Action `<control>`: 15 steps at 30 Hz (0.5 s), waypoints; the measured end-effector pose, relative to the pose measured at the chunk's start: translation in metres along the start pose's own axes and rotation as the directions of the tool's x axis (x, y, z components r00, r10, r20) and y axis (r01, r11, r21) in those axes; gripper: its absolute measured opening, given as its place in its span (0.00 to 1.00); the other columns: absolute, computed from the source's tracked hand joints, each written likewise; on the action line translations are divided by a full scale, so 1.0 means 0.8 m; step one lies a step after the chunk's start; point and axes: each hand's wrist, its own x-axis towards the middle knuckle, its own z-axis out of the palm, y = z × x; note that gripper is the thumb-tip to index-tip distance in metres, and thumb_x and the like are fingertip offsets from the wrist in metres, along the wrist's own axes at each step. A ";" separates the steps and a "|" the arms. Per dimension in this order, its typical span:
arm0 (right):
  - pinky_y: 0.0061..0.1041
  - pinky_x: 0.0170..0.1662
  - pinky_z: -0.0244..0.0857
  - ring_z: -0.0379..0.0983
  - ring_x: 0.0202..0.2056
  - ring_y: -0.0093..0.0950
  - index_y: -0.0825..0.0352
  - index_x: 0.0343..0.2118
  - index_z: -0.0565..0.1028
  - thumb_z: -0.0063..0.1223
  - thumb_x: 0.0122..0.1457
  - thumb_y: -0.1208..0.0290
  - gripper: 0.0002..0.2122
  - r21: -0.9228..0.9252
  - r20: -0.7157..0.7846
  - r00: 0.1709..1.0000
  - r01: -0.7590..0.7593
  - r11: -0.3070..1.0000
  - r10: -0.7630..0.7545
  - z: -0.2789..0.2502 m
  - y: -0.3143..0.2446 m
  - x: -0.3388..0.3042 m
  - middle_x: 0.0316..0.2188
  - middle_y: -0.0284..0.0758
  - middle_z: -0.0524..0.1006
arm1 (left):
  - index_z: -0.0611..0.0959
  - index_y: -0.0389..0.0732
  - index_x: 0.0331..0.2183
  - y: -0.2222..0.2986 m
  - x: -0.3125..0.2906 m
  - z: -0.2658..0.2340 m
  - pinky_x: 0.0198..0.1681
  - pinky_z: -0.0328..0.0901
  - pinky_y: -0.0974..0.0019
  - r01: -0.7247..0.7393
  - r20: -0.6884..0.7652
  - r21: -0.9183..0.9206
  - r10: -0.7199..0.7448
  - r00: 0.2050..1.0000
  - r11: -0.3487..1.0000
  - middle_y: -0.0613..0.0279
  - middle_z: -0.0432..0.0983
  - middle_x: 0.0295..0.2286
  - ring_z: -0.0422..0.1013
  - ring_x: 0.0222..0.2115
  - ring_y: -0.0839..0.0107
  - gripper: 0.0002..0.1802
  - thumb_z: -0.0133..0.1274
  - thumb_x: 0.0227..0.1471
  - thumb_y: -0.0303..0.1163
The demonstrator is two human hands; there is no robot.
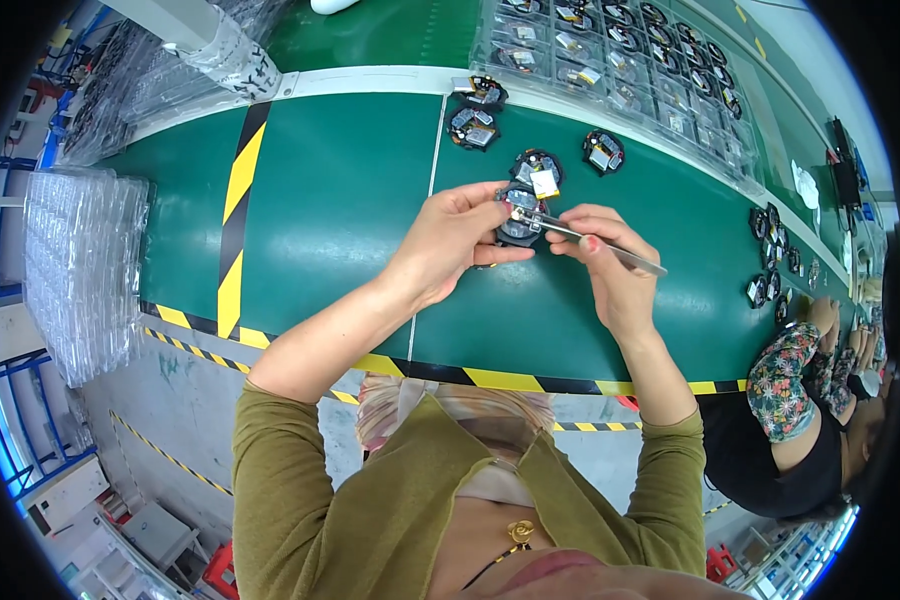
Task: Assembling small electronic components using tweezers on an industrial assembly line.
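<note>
Between the fingers of my left hand [448, 238] is a round black electronic module [518, 228] with a clear or grey face, held just above the green table. My right hand [615, 255] pinches metal tweezers [610, 250], whose tips reach onto the module near my left thumb. What the tips touch is too small to make out. Just beyond the held module lies another round module [537, 165] with a white square piece on it. Two more modules [473, 128] sit close together to the left of it, and a single one [603, 152] lies to the right.
Clear plastic trays [620, 60] filled with round modules stand at the far side. A tall stack of clear trays [85, 265] is at the left. Several modules [770, 240] lie at the right, near a co-worker's patterned sleeve [785, 380]. Yellow-black tape [500, 380] lines the table's front edge.
</note>
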 end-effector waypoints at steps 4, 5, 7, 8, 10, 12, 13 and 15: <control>0.28 0.38 0.70 0.72 0.35 0.35 0.77 0.34 0.72 0.44 0.53 0.83 0.07 -0.043 -0.052 0.998 -0.037 0.998 0.035 -0.002 0.006 0.000 0.37 0.45 0.69 | 0.68 0.27 0.43 -0.006 0.001 -0.002 0.35 0.72 0.68 -0.026 0.016 0.033 0.026 1.000 0.999 0.57 0.71 0.32 0.71 0.30 0.73 0.16 0.36 0.51 0.22; 0.28 0.38 0.70 0.72 0.35 0.35 0.77 0.34 0.72 0.44 0.53 0.83 0.07 -0.042 -0.054 0.998 -0.039 0.998 0.036 -0.002 0.007 0.000 0.37 0.45 0.69 | 0.69 0.27 0.42 -0.008 0.002 -0.002 0.35 0.72 0.68 -0.021 0.007 0.034 0.021 1.000 0.999 0.57 0.71 0.33 0.71 0.31 0.73 0.16 0.36 0.51 0.22; 0.27 0.37 0.70 0.73 0.34 0.34 0.77 0.34 0.72 0.44 0.53 0.83 0.07 -0.034 -0.073 0.996 -0.052 0.998 0.050 -0.003 0.009 0.000 0.35 0.44 0.70 | 0.69 0.27 0.42 -0.010 0.003 -0.002 0.34 0.72 0.68 -0.013 -0.001 0.033 0.013 1.000 0.999 0.57 0.71 0.33 0.71 0.31 0.73 0.15 0.36 0.51 0.21; 0.27 0.37 0.70 0.73 0.34 0.34 0.77 0.34 0.72 0.44 0.53 0.83 0.07 -0.033 -0.074 0.996 -0.055 0.998 0.052 -0.003 0.009 0.000 0.35 0.44 0.70 | 0.69 0.27 0.41 -0.011 0.003 -0.002 0.34 0.72 0.68 -0.010 -0.001 0.024 0.010 1.000 1.000 0.57 0.71 0.33 0.71 0.31 0.72 0.15 0.36 0.51 0.21; 0.26 0.36 0.70 0.73 0.34 0.33 0.77 0.34 0.73 0.44 0.53 0.83 0.07 -0.072 -0.070 0.996 -0.054 0.996 0.049 -0.002 0.009 0.000 0.35 0.44 0.71 | 0.70 0.27 0.41 -0.012 0.004 -0.002 0.34 0.72 0.69 -0.004 -0.003 0.015 0.004 1.000 1.000 0.57 0.71 0.33 0.71 0.31 0.72 0.15 0.36 0.51 0.21; 0.26 0.36 0.70 0.73 0.33 0.32 0.77 0.34 0.73 0.44 0.53 0.83 0.07 -0.076 -0.080 0.995 -0.065 0.995 0.059 0.001 0.008 0.001 0.35 0.44 0.71 | 0.70 0.27 0.41 -0.014 0.005 -0.003 0.34 0.72 0.69 0.002 -0.009 0.014 -0.002 1.000 1.000 0.57 0.71 0.33 0.71 0.31 0.72 0.15 0.36 0.51 0.21; 0.25 0.36 0.70 0.73 0.33 0.32 0.76 0.34 0.73 0.45 0.53 0.83 0.07 -0.081 -0.088 0.994 -0.073 0.994 0.066 0.001 0.007 0.001 0.35 0.44 0.71 | 0.70 0.27 0.41 -0.015 0.005 -0.003 0.34 0.72 0.69 0.004 -0.010 0.014 -0.004 1.000 1.000 0.57 0.71 0.33 0.71 0.31 0.72 0.15 0.36 0.51 0.21; 0.25 0.36 0.70 0.73 0.33 0.32 0.76 0.34 0.73 0.45 0.53 0.83 0.07 -0.100 -0.087 0.994 -0.071 0.993 0.062 0.002 0.008 0.000 0.35 0.44 0.71 | 0.70 0.27 0.40 -0.016 0.005 -0.002 0.34 0.72 0.69 -0.003 -0.019 0.023 0.004 1.000 1.000 0.57 0.71 0.33 0.71 0.31 0.72 0.14 0.36 0.51 0.22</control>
